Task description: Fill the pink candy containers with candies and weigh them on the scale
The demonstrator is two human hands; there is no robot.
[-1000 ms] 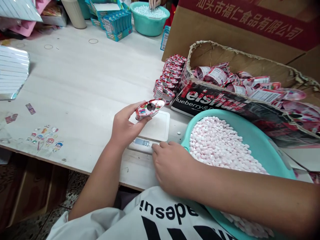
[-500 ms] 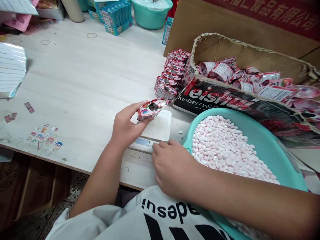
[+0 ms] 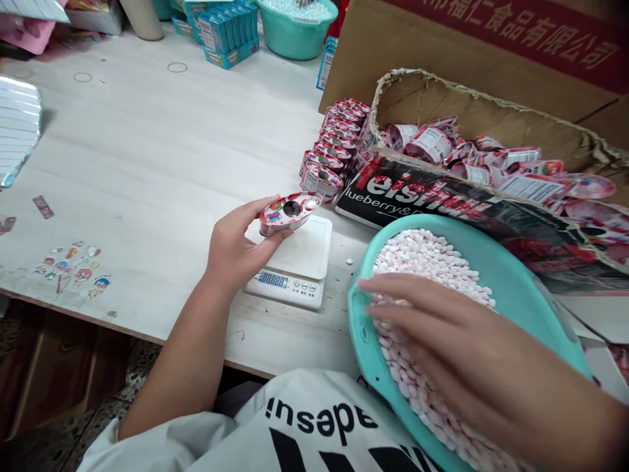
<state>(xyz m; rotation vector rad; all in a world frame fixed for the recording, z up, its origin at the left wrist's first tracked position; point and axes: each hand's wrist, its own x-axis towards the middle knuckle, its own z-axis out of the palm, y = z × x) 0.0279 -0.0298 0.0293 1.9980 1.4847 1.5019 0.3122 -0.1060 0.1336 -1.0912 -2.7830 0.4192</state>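
Observation:
My left hand [image 3: 236, 246] grips a small red and white printed tin [image 3: 289, 211] with a round hole in its top, holding it just above the white platform of a digital scale [image 3: 295, 262]. My right hand [image 3: 442, 334] lies over the pink and white candy tablets [image 3: 432, 262] in a teal basin [image 3: 496, 262], fingers stretched out and pointing left. The scale's display is lit.
A row of the same tins [image 3: 331, 147] stands behind the scale beside a torn cardboard box [image 3: 466, 105] full of more tins. Blue packets [image 3: 228, 33] and a second teal bowl [image 3: 295, 26] sit at the table's far edge. Stickers [image 3: 73, 269] dot the left.
My right hand left the scale's buttons and moved right, over the tablets in the basin. The left hand still holds the tin above the scale.

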